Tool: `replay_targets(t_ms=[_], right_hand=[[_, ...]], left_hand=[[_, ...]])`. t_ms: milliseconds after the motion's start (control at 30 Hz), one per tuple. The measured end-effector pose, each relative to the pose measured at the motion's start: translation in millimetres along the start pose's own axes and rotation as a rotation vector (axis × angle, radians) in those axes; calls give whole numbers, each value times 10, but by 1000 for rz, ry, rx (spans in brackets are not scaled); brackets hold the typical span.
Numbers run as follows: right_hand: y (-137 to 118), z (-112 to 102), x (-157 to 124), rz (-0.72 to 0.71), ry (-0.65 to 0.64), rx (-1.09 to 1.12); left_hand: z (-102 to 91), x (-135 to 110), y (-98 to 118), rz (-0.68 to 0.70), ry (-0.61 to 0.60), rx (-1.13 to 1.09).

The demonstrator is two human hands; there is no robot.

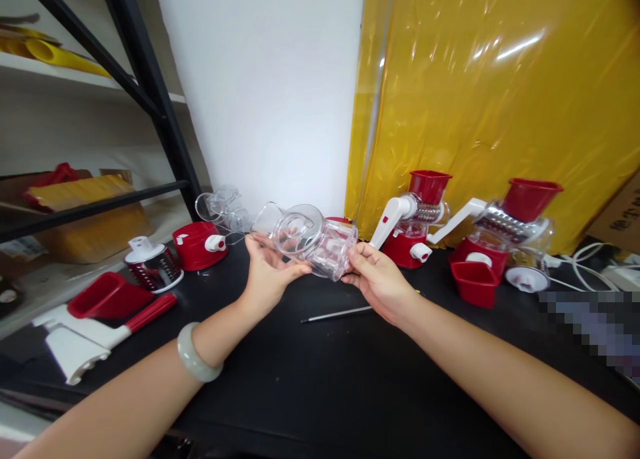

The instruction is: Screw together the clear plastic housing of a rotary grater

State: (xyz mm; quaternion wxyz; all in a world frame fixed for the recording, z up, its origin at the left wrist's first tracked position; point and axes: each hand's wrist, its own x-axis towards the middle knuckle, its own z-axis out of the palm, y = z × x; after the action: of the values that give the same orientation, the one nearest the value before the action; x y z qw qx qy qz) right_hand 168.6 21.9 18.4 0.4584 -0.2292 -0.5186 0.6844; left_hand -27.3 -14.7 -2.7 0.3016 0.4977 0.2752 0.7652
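Both my hands hold a clear plastic grater body (315, 239) tilted on its side above the black table. My left hand (270, 265) wraps its rounded end from below, thumb along the near side. On the other end, the fingers of my right hand (373, 275) pinch the rim. Beneath them a thin metal screwdriver shaft (333, 314) lies on the table; its right end is hidden behind my right hand. A red grater base (196, 247) with a white knob stands to the left, near a drum cutter (155, 267) with a white hub.
At the left lie a red hopper (107, 297), a white crank handle (80, 342) and a red bar. Two assembled rotary graters, one a red-topped grater (425, 219), stand at the back right, beside a loose red hopper (474, 284). A black shelf frame (150, 79) rises at the left.
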Motion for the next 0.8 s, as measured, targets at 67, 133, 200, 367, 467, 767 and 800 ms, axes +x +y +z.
replay_targets(t_ms=[67,133,200,367,467,767,800], right_hand=[[-11,2,-10,-10,3,-22],[-22,6,-20,-21,-1,-47],[-26,9,-22,-34,-8,-74],[-12,-10,19,-79,-1,-165],[-7,-26,47,-88,13,-222],[27,-26,99,21,88,-293],[26,-26,100,37,89,-289]], left_hand=[[1,-13,-4,-14,11,3],[10,-26,3,-33,23,1],[18,-37,11,-39,27,-7],[25,-56,17,-73,20,-14],[35,-65,30,-87,6,-7],[115,-102,83,-167,36,10],[122,-105,89,-161,47,20]])
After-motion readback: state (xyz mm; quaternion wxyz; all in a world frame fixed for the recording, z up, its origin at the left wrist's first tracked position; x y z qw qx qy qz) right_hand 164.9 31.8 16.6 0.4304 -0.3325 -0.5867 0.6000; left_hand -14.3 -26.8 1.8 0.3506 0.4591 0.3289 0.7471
